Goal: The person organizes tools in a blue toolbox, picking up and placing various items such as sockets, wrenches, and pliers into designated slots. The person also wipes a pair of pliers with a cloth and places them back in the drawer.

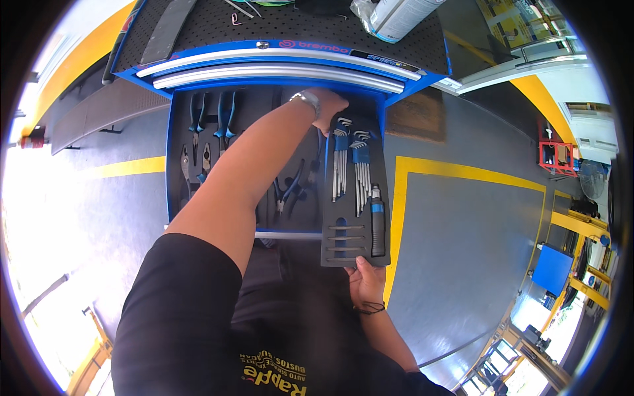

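Left to right: pliers (210, 125) lie in the open blue drawer (173, 158). Your left hand (328, 105) grips the far end of the dark foam tool tray (333, 251), apparently fingers curled under, and your right hand (365, 280) clasps its near edge. The tray sits half-seated at the drawer's right side, holding hex keys (350, 165). Next, keep it level.

Left arm (244, 165) outstretched, right hand (366, 284) gripping.
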`<state>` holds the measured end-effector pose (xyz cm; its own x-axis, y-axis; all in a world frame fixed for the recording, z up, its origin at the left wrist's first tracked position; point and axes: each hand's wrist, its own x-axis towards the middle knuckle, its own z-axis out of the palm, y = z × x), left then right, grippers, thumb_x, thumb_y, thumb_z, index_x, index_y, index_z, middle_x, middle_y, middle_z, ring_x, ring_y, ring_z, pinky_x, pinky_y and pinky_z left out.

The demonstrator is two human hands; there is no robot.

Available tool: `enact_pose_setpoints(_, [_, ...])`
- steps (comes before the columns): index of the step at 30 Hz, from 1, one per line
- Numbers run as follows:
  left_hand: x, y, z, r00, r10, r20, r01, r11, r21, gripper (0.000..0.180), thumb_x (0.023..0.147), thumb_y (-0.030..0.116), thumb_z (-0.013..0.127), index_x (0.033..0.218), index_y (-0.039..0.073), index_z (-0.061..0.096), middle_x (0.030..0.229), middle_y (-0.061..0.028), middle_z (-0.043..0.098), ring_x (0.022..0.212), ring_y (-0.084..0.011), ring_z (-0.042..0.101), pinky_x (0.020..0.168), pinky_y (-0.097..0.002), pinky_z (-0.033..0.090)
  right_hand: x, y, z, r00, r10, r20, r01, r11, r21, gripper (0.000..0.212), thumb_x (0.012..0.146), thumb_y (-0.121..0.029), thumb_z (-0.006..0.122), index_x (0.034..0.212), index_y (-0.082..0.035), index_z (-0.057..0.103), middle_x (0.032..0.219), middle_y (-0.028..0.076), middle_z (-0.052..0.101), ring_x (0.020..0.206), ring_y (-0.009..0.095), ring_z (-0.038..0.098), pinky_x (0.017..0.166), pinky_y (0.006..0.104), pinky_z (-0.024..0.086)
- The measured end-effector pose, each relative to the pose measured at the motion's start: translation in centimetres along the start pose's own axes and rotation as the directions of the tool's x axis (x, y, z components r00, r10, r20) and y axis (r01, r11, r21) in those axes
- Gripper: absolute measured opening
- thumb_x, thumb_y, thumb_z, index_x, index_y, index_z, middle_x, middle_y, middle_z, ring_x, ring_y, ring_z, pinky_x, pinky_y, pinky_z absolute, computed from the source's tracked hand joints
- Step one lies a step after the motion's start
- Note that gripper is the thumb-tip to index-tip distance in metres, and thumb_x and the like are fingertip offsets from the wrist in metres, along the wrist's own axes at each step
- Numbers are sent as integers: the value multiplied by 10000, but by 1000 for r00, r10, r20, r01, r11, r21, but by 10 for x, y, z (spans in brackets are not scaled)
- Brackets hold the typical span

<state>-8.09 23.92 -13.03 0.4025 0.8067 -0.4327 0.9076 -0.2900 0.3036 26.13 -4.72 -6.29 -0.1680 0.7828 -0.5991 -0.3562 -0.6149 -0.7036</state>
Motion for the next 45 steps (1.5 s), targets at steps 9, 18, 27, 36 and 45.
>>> enact_pose_setpoints(9, [-6,9,-5,991,-130,-6,129,984,-124,888,771,374,781,1528,38,462,1563,-224,483,1428,-388,490,1188,-449,422,62,17,-72,947,249,203,-58,755,-653,735,905,-344,838,1470,-14,504,1162,133,721,1000,240,728,863,392,604])
enact_pose_setpoints(18, [-44,46,27,958,-231,-168,197,961,-196,787,830,290,788,1505,13,493,1651,-224,347,1427,-402,487,1174,-454,439,70,-47,-105,887,-14,461,455,-136,-880,964,852,-692,708,1498,-14,481,1535,253,391,1062,467,676,939,519,549])
enact_pose_setpoints(27, [-189,185,167,880,-208,-427,-47,856,-515,940,759,386,874,1515,27,447,1039,-228,700,919,-442,689,813,-517,553,104,-46,-100,751,-82,655,655,-28,-755,892,752,-617,840,1325,8,561,1387,249,545,1132,458,641,977,509,537])
enact_pose_setpoints(36, [-190,186,186,873,-102,-478,-53,952,-301,1136,769,432,856,1636,12,254,1076,-299,700,917,-492,690,817,-536,562,107,-42,-100,804,-77,590,593,16,-805,820,771,-599,839,1269,-1,580,1289,216,600,1116,442,645,953,503,539])
enact_pose_setpoints(45, [-162,210,177,801,-481,-357,255,813,-524,854,846,416,796,1533,75,421,1015,-273,750,956,-453,729,856,-542,565,108,-35,-71,900,-273,339,372,79,-925,601,814,-517,826,1102,-10,680,1057,232,705,1035,442,677,898,518,537])
